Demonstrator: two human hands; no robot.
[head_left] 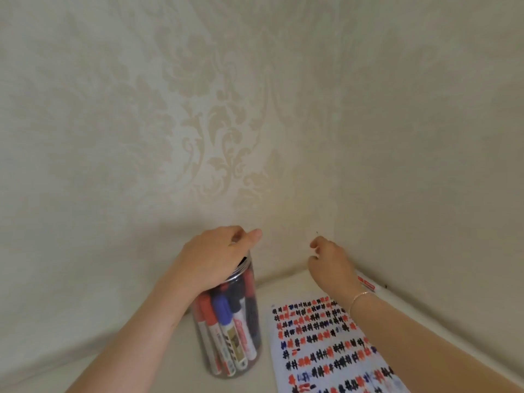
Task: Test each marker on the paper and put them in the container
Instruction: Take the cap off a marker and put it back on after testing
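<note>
— So where do the markers [226, 327] stand?

— Inside the clear container [246, 279], upright, packed together, caps up: red, blue and black. The container stands on the pale table [127, 373], just left of the paper [334, 350].

— And the left hand [215, 256]?

— It sits on top of the container, palm over the mouth, fingers curled down round the rim, thumb pointing toward the wall. So the markers are directly beneath it.

— The right hand [331, 265]?

— It hovers above the far end of the paper, apart from the container, fingers loosely curled. Whether anything is pinched in it, I cannot tell. A thin bracelet [358, 298] circles its wrist.

— Any marker outside?

— One red-labelled marker [367, 284] lies on the table past the right wrist, near the wall.

— Can you read the labels?

— No. The barrels carry red and tan printed panels, but the lettering is too blurred. The paper holds rows of short red, black and blue scribbles, no legible words.

— Behind it all?

— Cream wallpaper [221, 123] with a floral damask pattern.
</note>
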